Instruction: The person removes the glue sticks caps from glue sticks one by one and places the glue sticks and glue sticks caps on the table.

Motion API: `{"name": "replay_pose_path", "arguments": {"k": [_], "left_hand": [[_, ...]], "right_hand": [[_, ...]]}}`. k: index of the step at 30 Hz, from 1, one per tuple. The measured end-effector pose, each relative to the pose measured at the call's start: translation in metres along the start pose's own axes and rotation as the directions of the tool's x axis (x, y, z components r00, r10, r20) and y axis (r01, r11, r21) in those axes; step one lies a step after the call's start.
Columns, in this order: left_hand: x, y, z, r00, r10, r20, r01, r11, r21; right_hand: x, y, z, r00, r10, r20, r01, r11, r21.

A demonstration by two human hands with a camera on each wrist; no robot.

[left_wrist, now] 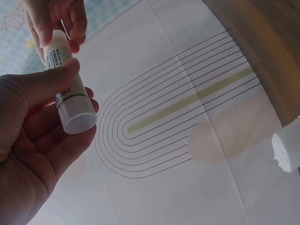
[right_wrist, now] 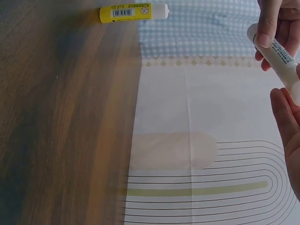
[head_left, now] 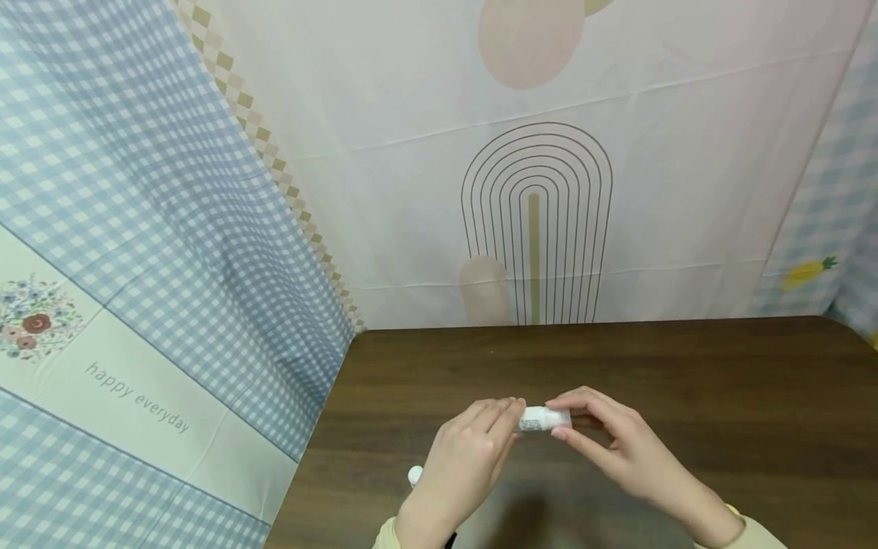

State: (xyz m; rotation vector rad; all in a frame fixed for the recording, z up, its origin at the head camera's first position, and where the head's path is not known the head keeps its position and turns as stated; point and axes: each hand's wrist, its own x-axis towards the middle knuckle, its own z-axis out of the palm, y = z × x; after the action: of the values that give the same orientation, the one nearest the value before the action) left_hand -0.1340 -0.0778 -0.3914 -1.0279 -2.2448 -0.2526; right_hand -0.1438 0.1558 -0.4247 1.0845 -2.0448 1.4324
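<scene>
A small white glue stick (head_left: 532, 419) with dark printed text is held level above the table between both hands. My left hand (head_left: 473, 446) grips its body, the thumb laid across the label in the left wrist view, where its round end (left_wrist: 79, 123) points toward that camera. My right hand (head_left: 620, 435) pinches the opposite end, a translucent cap, between thumb and fingers. In the right wrist view the glue stick (right_wrist: 280, 55) slants between the two hands.
A yellow glue stick (right_wrist: 125, 13) with a white cap lies on the dark wooden table (head_left: 720, 396). In the head view a white round end (head_left: 415, 476) shows beside the left hand. A patterned curtain (head_left: 384, 213) hangs behind the table, blue checked cloth (head_left: 226, 252) at the left.
</scene>
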Motion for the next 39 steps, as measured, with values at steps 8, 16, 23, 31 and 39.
{"name": "replay_pose_path", "arguments": {"k": [8,16,23,31,39], "left_hand": [[-0.001,0.0,0.0,1.0,0.004,-0.001,-0.004,1.0,-0.016],[-0.001,0.0,0.0,1.0,0.015,-0.008,-0.015,1.0,-0.006],[-0.003,0.001,-0.003,1.0,0.003,0.002,-0.003,1.0,-0.01],[-0.004,0.002,-0.005,1.0,0.003,-0.004,-0.003,1.0,-0.015],[-0.005,0.003,-0.007,1.0,0.008,0.001,-0.008,1.0,-0.009]], "right_hand": [[-0.001,-0.001,-0.003,0.989,0.143,-0.027,-0.144,0.987,-0.071],[-0.001,-0.003,-0.003,0.993,0.113,-0.025,-0.115,0.99,-0.079],[-0.001,-0.004,-0.003,1.0,0.0,-0.012,-0.001,1.0,-0.03],[-0.006,-0.006,-0.002,0.993,0.118,-0.015,-0.119,0.985,-0.123],[-0.008,-0.009,-0.002,0.999,0.045,0.002,-0.045,0.998,-0.049]]}}
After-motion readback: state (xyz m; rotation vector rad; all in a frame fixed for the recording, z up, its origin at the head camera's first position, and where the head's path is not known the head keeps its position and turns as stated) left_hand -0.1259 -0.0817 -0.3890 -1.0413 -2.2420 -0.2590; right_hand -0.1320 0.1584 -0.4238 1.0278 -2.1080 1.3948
